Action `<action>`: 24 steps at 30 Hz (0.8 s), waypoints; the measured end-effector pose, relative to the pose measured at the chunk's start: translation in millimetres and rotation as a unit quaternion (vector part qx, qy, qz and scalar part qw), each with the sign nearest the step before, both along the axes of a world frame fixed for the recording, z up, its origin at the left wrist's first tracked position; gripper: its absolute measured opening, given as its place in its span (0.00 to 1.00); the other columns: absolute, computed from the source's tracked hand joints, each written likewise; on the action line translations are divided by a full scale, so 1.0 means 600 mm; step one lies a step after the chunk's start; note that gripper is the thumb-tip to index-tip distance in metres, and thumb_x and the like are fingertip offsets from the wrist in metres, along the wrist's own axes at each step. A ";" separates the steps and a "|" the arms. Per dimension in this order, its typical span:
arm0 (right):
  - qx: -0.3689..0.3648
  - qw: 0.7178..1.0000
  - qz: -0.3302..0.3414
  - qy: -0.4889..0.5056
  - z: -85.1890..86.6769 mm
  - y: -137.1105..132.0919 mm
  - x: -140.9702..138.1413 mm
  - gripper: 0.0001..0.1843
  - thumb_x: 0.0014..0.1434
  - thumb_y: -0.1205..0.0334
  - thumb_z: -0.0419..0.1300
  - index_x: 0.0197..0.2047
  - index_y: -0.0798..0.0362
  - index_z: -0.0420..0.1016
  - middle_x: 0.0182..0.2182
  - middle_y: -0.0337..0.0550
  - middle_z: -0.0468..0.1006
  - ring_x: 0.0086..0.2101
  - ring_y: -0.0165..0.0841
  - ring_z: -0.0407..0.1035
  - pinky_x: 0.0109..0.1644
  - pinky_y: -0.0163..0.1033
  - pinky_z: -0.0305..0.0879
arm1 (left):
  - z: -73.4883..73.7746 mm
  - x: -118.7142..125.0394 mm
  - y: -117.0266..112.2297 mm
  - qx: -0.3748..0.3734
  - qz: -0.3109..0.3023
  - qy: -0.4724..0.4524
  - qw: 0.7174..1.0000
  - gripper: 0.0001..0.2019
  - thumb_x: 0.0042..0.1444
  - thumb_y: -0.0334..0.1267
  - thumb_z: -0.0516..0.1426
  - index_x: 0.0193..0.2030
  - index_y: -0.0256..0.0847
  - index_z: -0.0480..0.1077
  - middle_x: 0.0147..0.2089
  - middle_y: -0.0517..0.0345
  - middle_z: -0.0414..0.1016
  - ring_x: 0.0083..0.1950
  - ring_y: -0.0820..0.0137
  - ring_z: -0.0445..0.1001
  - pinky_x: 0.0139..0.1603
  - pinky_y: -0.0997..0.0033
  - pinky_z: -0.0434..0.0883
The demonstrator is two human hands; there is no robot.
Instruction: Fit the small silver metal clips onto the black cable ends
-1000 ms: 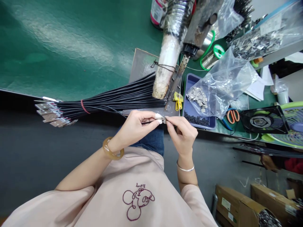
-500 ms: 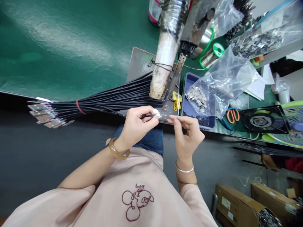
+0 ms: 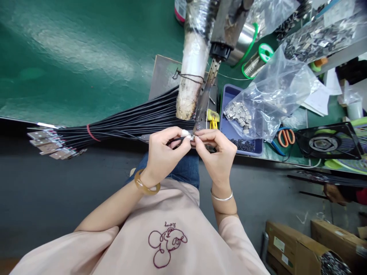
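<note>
My left hand (image 3: 166, 149) pinches the end of a black cable (image 3: 134, 135), a white wrap on one fingertip. My right hand (image 3: 218, 154) has its thumb and fingertips pressed together at a small silver metal connector (image 3: 192, 136) on the cable's end; the two hands' tips nearly meet there. Part of the connector is hidden by my fingers. Behind my hands lies a bundle of black cables (image 3: 126, 118), tied with a red band (image 3: 91, 132), with flat metal connectors (image 3: 46, 143) at its left end.
A soldering iron (image 3: 208, 82) and a wrapped white tube (image 3: 189, 84) come down just beyond my hands. To the right stand a blue tray (image 3: 228, 93) with small metal shells (image 3: 239, 114), orange-handled scissors (image 3: 286, 136), a black fan (image 3: 327, 143) and a solder spool (image 3: 255, 65). Another person's hand (image 3: 334, 194) shows far right.
My right hand has moved left, its fingertips now at the cable end held in my left hand. The view has shifted slightly.
</note>
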State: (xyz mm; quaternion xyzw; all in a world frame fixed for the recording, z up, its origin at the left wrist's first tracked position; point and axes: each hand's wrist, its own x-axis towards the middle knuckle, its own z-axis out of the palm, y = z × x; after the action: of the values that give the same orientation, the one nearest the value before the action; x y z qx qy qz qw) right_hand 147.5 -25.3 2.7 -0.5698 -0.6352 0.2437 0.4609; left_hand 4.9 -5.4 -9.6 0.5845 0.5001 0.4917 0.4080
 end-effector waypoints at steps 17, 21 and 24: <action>-0.014 1.000 0.018 -0.017 0.011 -0.017 0.004 0.05 0.62 0.67 0.61 0.34 0.50 0.72 0.37 0.37 0.84 0.33 0.27 0.80 0.39 0.32 0.81 | 0.005 -0.002 -0.002 -0.031 -0.036 -0.013 0.999 0.08 0.53 0.30 0.58 0.23 0.37 0.68 0.21 0.66 0.56 0.23 0.79 0.51 0.22 0.78 0.53; 0.033 0.999 -0.023 -0.031 0.007 -0.029 0.017 0.04 0.64 0.66 0.62 0.40 0.47 0.75 0.33 0.34 0.82 0.27 0.26 0.78 0.30 0.32 0.77 | 0.005 -0.005 -0.008 -0.007 -0.055 0.022 0.998 0.07 0.51 0.27 0.57 0.24 0.37 0.70 0.20 0.68 0.54 0.23 0.80 0.50 0.22 0.80 0.54; 0.227 0.964 -0.130 -0.049 0.017 -0.044 0.030 0.06 0.61 0.63 0.65 0.41 0.42 0.78 0.23 0.31 0.74 0.17 0.26 0.66 0.19 0.37 0.64 | -0.001 -0.014 -0.018 0.018 -0.084 0.047 0.995 0.06 0.51 0.27 0.57 0.25 0.37 0.72 0.20 0.67 0.61 0.23 0.80 0.54 0.22 0.80 0.55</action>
State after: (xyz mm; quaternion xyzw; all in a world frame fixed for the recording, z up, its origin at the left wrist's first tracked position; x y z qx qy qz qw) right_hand 165.5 -51.5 13.1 -0.5391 -0.6159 0.0027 0.5745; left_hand -3.6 -16.0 -10.1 0.6543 0.4592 0.4363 0.4132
